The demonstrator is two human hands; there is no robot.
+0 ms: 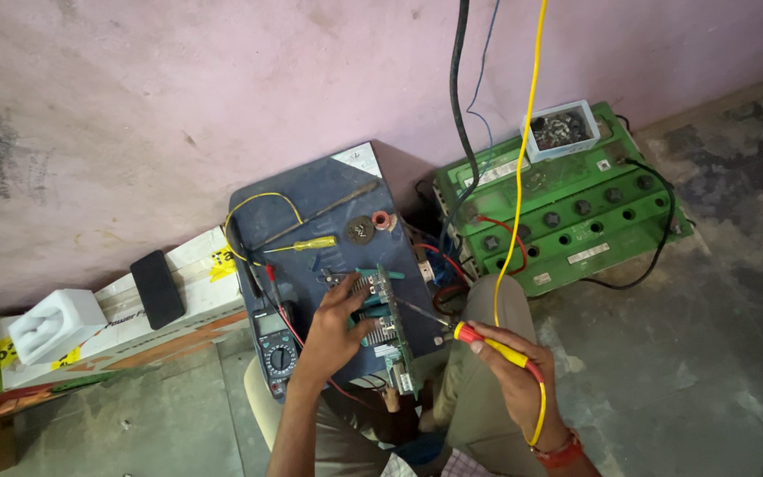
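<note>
- The person's left hand (343, 329) lies spread over a green circuit board (383, 322), fingers gripping it and pressing it down near the front edge of a dark blue metal case (311, 225), which serves as the work surface.
- The right hand (509, 371) is clenched around the yellow handle of a soldering iron (479, 337); its thin tip reaches toward the board's right edge, just beside the left fingertips.
- The iron's yellow cord (523, 150) rises from the handle and runs up past a green battery (567, 208) that stands against the pink wall (178, 106).
- A digital multimeter (275, 346) sits at the case's front left corner, its red lead trailing under the left wrist; a yellow-handled screwdriver (306, 245) lies further back on the case.
- A white tray of small parts (561, 129) rests on the battery's back edge.
- Risk, as a judgement: the tip is very near the holding fingers, so a slip could burn them.
- The board seems to overhang the case's front edge; if the hand eased its pressure, it could tip or shift under the iron.
- The cord hangs over the battery terminals and might snag and tug the iron off its mark.
</note>
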